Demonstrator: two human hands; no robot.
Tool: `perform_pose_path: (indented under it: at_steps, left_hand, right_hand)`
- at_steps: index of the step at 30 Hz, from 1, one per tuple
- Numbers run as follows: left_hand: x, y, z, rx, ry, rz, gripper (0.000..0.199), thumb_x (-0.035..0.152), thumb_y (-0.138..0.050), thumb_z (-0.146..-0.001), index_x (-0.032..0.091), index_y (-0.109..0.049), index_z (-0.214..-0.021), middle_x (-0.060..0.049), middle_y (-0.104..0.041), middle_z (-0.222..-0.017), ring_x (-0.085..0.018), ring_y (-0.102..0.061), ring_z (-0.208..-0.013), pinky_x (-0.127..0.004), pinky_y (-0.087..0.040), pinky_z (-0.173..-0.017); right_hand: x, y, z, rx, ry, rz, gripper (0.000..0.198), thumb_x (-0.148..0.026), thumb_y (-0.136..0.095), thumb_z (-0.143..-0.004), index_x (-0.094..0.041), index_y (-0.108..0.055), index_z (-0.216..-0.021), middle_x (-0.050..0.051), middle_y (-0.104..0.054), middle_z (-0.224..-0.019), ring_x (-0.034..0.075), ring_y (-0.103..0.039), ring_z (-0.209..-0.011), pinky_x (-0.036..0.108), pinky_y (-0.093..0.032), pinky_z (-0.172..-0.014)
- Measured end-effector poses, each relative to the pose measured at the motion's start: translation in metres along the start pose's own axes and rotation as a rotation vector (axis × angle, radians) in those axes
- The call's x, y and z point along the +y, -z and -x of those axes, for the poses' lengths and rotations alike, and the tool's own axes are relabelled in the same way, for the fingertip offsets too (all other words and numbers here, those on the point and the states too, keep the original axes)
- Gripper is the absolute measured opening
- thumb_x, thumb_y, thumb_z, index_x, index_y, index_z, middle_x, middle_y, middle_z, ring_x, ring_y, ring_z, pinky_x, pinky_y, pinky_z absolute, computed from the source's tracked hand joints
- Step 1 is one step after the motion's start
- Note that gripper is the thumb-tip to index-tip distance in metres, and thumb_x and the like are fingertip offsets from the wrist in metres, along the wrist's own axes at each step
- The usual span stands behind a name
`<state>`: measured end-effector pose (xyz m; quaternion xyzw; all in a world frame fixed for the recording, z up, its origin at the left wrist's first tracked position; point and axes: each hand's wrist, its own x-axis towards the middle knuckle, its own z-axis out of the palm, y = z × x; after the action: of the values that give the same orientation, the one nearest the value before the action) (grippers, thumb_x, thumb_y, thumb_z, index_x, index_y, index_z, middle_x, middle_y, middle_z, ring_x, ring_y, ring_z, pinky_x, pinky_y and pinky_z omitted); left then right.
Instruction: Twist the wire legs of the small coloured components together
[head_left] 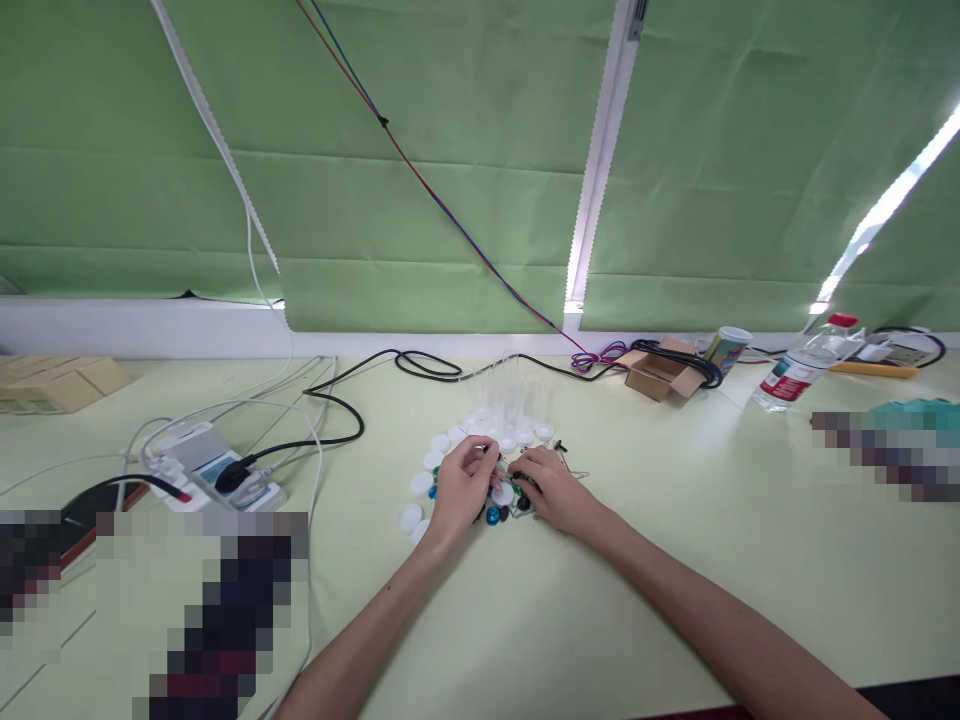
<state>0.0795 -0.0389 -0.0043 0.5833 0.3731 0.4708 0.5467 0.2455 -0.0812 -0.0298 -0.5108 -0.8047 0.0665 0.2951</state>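
Note:
Both hands are close together over a cluster of small parts on the table. My left hand is closed in a pinch, and what lies in its fingertips is too small to make out. My right hand curls its fingers down among the small dark pieces, and its fingertips are partly hidden. Between and below them lie a blue round piece, a black round piece and a white disc. Several white round caps curve around the left side. Behind the hands stand clear tubes.
A white power strip with plugged cables lies to the left. Black cable runs along the back. An open cardboard box, a printed canister and a red-capped water bottle stand at the back right. Cartons sit far left.

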Motion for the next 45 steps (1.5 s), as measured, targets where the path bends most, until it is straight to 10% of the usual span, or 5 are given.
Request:
perform_pose_path:
  at_steps: [21,45]
  left_hand:
    - [0.011,-0.003,0.002,0.044,0.243,0.255,0.033,0.043,-0.075,-0.068,0.016,-0.063,-0.082,-0.005,-0.066,-0.072,-0.012,-0.060,-0.058,-0.025,-0.050,-0.057]
    - [0.008,-0.003,0.004,-0.057,0.155,0.087,0.032,0.047,-0.072,-0.071,0.019,-0.063,-0.083,0.000,-0.063,-0.064,-0.011,-0.054,-0.047,-0.024,-0.043,-0.047]
  right_hand:
    - [-0.009,0.003,-0.001,0.257,0.103,-0.188,0.021,-0.016,-0.041,-0.099,-0.022,-0.059,-0.106,0.010,-0.057,-0.101,0.023,-0.054,-0.097,0.038,-0.048,-0.084]
    - [-0.015,0.006,0.001,0.177,0.142,-0.264,0.014,-0.019,-0.041,-0.099,-0.022,-0.051,-0.109,0.008,-0.059,-0.099,0.021,-0.057,-0.093,0.034,-0.048,-0.081]
